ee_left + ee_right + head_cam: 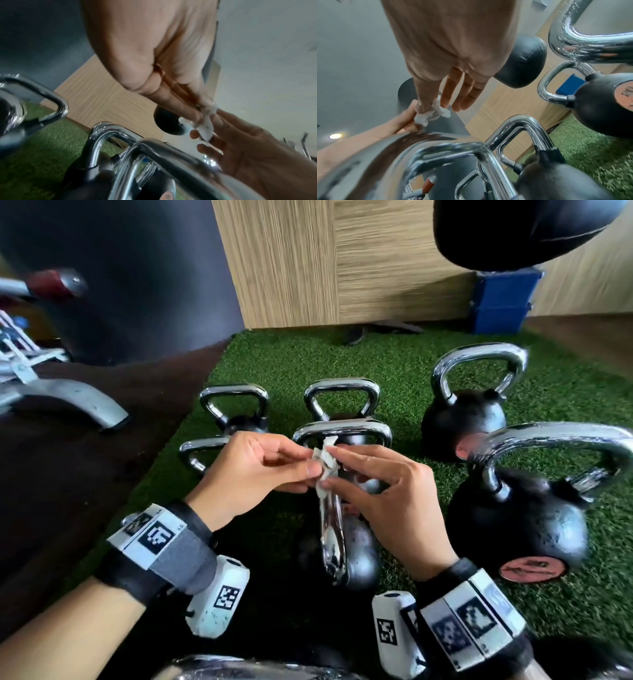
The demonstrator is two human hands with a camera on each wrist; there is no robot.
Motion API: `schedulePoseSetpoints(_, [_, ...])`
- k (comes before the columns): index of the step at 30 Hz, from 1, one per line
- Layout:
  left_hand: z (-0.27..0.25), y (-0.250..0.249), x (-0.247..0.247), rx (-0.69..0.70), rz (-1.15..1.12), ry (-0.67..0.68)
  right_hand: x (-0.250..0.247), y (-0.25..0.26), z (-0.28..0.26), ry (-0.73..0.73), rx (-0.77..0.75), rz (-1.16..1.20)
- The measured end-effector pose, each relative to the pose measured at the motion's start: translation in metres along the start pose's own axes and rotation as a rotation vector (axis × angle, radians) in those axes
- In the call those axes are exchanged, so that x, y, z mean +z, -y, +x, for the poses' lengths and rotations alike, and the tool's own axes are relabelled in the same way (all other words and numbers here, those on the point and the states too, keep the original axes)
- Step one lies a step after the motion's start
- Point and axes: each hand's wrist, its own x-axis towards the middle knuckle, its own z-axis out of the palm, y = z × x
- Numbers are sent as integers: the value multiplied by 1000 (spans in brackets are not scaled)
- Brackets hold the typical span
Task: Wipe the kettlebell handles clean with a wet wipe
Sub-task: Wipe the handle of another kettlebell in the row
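A crumpled white wet wipe (323,457) is held in the air between both hands, above a black kettlebell whose chrome handle (331,537) shows edge-on. My left hand (311,463) pinches the wipe's left side with thumb and fingertips. The thumb and forefinger of my right hand (330,468) pinch its right side, and the other fingers spread loosely. In the left wrist view the wipe (205,125) hangs between the two sets of fingertips. The right wrist view shows the wipe (433,115) bunched at the fingertips. Several more chrome-handled kettlebells (342,428) stand around.
All the kettlebells sit on green turf (376,361). A large kettlebell (513,529) stands close on the right, another (462,419) behind it. A metal bench foot (75,397) lies left on dark floor. At the wooden wall are a blue box (503,299) and a black padded bag (527,231).
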Motion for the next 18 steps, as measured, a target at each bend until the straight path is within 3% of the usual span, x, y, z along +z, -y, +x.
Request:
schedulePoseSetpoints(3, [3,-8,0,-87,-139,129,-2,-4,2,-92,-6,-8])
schedulePoseSetpoints(5, [5,-6,-6,-106,-47,192,2,-11,1,-156,73,33])
schedulePoseSetpoints(9, [-2,21,-17,-128,540,137,14,-41,-7,-250,326,-11])
schedulePoseSetpoints(12, [-19,48,-9,-327,867,479,24,-63,-12,-126,425,-104])
schedulePoseSetpoints(14, [-27,64,11,-236,859,595,32,-74,-14,-43,464,-102])
schedulePoseSetpoints(18, [-34,84,49,-18,698,449,45,-86,-10,51,552,-72])
